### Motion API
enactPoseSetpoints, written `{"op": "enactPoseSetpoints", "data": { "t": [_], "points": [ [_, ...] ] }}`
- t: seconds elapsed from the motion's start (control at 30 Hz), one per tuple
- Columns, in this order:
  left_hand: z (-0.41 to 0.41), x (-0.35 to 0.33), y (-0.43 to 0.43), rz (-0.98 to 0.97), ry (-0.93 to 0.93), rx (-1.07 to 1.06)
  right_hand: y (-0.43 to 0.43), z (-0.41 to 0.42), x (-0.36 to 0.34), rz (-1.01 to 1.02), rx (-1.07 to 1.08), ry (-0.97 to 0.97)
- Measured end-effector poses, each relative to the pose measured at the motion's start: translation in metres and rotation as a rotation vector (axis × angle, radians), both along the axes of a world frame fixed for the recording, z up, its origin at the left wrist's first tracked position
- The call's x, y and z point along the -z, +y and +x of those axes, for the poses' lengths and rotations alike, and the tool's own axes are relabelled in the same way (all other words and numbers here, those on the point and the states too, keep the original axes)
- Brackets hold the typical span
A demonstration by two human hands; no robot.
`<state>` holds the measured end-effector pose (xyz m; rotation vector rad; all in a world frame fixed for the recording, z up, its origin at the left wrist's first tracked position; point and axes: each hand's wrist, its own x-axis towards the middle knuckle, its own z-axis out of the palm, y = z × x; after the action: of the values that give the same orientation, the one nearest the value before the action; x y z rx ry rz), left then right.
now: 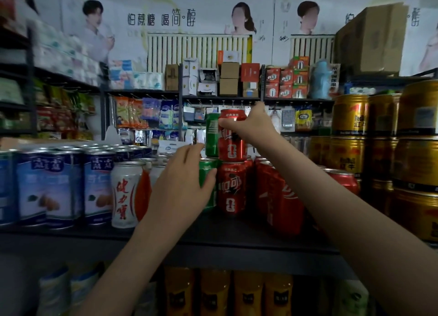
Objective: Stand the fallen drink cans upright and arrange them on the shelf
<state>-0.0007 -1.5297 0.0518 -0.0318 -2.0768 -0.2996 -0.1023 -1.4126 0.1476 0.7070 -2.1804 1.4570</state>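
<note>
My right hand (252, 126) grips an upright red cola can (231, 145) near its top; this can stands on another red can (231, 190) on the dark shelf (237, 235). Beside the upper red can stands a green can (212, 135), stacked on a lower green can (205, 168). My left hand (182, 183) lies against the lower green can, thumb touching its side, fingers spread and fairly straight. To the right, more red cola cans (282, 197) stand in a row, some looking tilted.
Blue-and-white tins (59, 185) and a white can with red lettering (124, 194) fill the shelf's left. Stacked gold cans (350, 135) rise at the right. Orange drink bottles (213, 292) sit on the shelf below. Boxes and hanging packets crowd the back shelves.
</note>
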Motion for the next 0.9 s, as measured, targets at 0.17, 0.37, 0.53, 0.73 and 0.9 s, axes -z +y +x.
{"op": "enactPoseSetpoints", "data": {
  "t": [0.17,0.37,0.53,0.73,0.9],
  "points": [
    [0.0,0.0,-0.011,-0.048,-0.002,0.022,-0.008,-0.013,-0.008,-0.022,-0.023,-0.034],
    [-0.002,-0.003,-0.016,-0.069,-0.01,0.042,-0.01,-0.019,-0.016,0.138,0.064,-0.013],
    [-0.002,-0.006,-0.022,-0.079,0.016,0.059,0.002,-0.013,-0.022,0.125,-0.012,-0.034],
    [-0.006,-0.011,-0.032,-0.137,-0.028,0.026,0.026,0.015,-0.029,0.186,-0.117,0.013],
    [-0.013,-0.004,-0.037,-0.269,-0.008,-0.224,0.039,0.035,-0.003,0.363,-0.156,0.006]
  ]
}}
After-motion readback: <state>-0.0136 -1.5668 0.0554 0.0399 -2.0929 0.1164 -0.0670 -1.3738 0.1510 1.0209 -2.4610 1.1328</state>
